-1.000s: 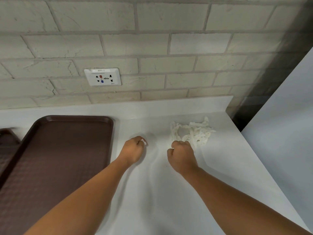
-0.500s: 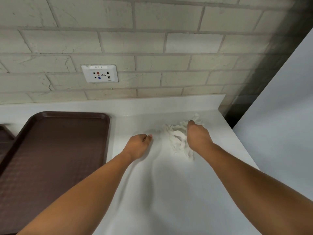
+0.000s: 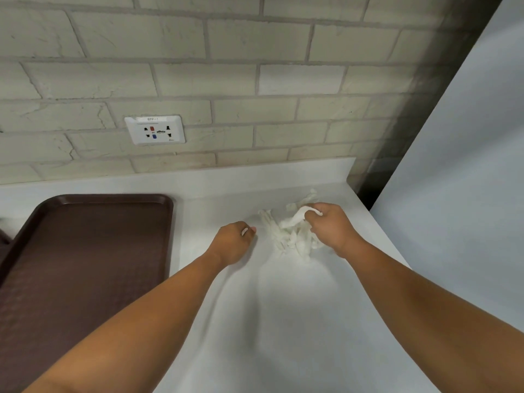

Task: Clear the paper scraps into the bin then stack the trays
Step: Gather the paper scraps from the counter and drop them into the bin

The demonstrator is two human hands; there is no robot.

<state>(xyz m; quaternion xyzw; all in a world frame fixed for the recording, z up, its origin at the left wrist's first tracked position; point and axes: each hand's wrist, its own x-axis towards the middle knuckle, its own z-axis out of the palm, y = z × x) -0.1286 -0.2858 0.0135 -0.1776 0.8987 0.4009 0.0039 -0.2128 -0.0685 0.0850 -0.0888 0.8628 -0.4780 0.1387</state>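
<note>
A heap of white paper scraps (image 3: 287,235) lies on the white counter near its right end. My right hand (image 3: 333,229) sits on the heap's right side, fingers curled round a strip of the paper. My left hand (image 3: 235,241) rests on the counter just left of the heap, fingers curled under, and seems to hold a small white bit between thumb and finger. A dark brown tray (image 3: 85,268) lies flat on the counter to the left, bare inside. No bin is in view.
The edge of a second brown tray (image 3: 4,241) shows at the far left. A brick wall with a white socket plate (image 3: 155,130) stands behind the counter (image 3: 283,321). A pale panel (image 3: 467,194) stands beyond the counter's right edge.
My right hand moved from the near side of the heap to its far right side and closed on the paper, bunching the scraps leftward. My left hand stayed curled beside the heap.
</note>
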